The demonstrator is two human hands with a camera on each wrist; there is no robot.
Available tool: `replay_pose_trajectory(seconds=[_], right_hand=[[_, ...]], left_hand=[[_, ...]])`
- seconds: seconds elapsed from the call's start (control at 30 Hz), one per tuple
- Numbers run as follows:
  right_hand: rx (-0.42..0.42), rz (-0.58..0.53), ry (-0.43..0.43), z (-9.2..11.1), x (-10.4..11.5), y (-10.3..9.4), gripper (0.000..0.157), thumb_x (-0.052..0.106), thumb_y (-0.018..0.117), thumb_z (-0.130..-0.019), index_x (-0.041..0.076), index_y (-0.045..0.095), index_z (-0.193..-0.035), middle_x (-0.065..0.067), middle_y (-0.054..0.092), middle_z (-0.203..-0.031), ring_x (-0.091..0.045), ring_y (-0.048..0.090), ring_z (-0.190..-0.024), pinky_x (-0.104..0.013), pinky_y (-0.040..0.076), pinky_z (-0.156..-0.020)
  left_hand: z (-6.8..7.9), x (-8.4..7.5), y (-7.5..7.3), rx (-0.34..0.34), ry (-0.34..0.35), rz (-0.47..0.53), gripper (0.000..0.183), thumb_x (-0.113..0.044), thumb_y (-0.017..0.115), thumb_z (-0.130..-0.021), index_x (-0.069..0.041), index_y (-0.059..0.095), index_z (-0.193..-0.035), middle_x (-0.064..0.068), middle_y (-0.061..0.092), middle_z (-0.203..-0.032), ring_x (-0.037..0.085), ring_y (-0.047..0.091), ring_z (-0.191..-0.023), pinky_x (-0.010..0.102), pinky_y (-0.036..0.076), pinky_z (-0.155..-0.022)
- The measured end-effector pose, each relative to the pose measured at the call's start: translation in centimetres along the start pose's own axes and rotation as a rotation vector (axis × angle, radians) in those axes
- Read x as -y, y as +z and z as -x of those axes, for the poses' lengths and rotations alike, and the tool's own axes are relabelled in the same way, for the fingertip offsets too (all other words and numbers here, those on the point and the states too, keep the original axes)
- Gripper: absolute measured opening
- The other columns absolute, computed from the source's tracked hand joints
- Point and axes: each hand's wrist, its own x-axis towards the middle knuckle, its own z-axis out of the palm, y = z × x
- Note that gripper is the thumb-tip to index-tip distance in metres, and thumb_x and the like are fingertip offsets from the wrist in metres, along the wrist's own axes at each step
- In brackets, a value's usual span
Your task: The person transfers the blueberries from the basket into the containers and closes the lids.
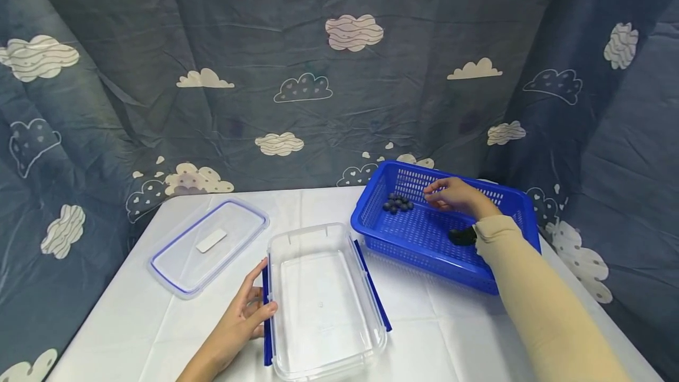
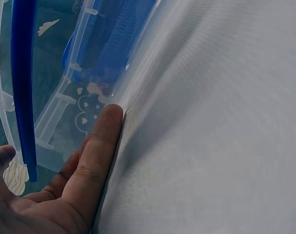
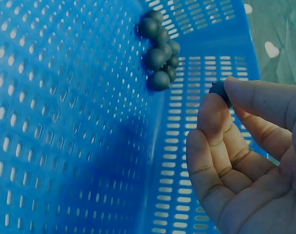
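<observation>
My right hand [image 1: 456, 196] is inside the blue perforated basket [image 1: 424, 273], above its floor. Between thumb and index finger it pinches a blueberry [image 3: 219, 92], seen in the right wrist view. A cluster of several more blueberries [image 1: 398, 203] lies at the basket's left end. My left hand [image 1: 244, 317] holds the left side of a clear plastic container [image 1: 320, 299], thumb at the rim and fingers along the wall by the blue latch [image 2: 25, 92]. The container stands without its lid, side latches folded down, and nothing shows inside it.
The container's clear lid [image 1: 209, 246], with a blue seal and a white label, lies flat on the white-covered table at the left. In the basket, a dark object [image 1: 462, 236] is partly hidden by my right sleeve. A cloud-print curtain [image 1: 239, 117] stands behind the table.
</observation>
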Motion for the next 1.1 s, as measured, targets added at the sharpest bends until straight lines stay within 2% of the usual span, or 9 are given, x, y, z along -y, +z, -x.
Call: replay_pose_trajectory(seconds=[0.23, 0.37, 0.6, 0.8, 1.1], right_hand=[[-0.003, 0.003, -0.037, 0.2, 0.6, 0.6, 0.041, 0.022, 0.063, -0.110, -0.004, 0.057, -0.142, -0.009, 0.070, -0.114, -0.025, 0.068, -0.108, -0.046, 0.058, -0.106], [0.010, 0.000, -0.061, 0.4, 0.9, 0.7, 0.043, 0.024, 0.062, -0.110, -0.004, 0.057, -0.144, -0.010, 0.070, -0.115, -0.021, 0.067, -0.105, -0.042, 0.059, -0.103], [0.030, -0.024, -0.091, 0.8, 1.3, 1.0, 0.045, 0.026, 0.062, -0.111, -0.001, 0.055, -0.146, -0.003, 0.068, -0.115, -0.017, 0.066, -0.103, -0.041, 0.056, -0.104], [0.046, -0.045, -0.123, 1.4, 1.6, 1.2, 0.046, 0.025, 0.063, -0.111, -0.002, 0.054, -0.147, -0.004, 0.070, -0.117, -0.016, 0.068, -0.104, -0.031, 0.060, -0.097], [0.072, -0.029, -0.186, 2.5, 2.7, 1.8, 0.046, 0.028, 0.064, -0.110, 0.000, 0.055, -0.146, -0.003, 0.071, -0.116, -0.017, 0.066, -0.103, -0.032, 0.059, -0.098]], left_hand=[[-0.1, 0.0, -0.2, 0.012, 0.006, -0.002, 0.084, -0.020, 0.063, -0.107, -0.043, 0.014, -0.171, 0.034, 0.040, -0.144, 0.033, 0.063, -0.121, 0.051, 0.067, -0.089], [-0.1, 0.0, -0.1, -0.002, 0.003, -0.001, 0.084, -0.020, 0.064, -0.106, -0.044, 0.016, -0.171, 0.033, 0.042, -0.142, 0.033, 0.064, -0.119, 0.050, 0.067, -0.088], [-0.2, 0.0, -0.1, -0.014, -0.003, 0.010, 0.085, -0.018, 0.065, -0.105, -0.044, 0.018, -0.170, 0.032, 0.042, -0.141, 0.032, 0.064, -0.116, 0.049, 0.067, -0.085], [-0.2, 0.0, -0.1, -0.005, -0.005, 0.017, 0.085, -0.018, 0.065, -0.105, -0.044, 0.017, -0.171, 0.031, 0.042, -0.141, 0.031, 0.064, -0.117, 0.049, 0.067, -0.085], [0.0, -0.2, 0.0, 0.009, 0.015, 0.017, 0.085, -0.015, 0.064, -0.106, -0.041, 0.016, -0.172, 0.032, 0.042, -0.141, 0.031, 0.063, -0.118, 0.049, 0.067, -0.085]])
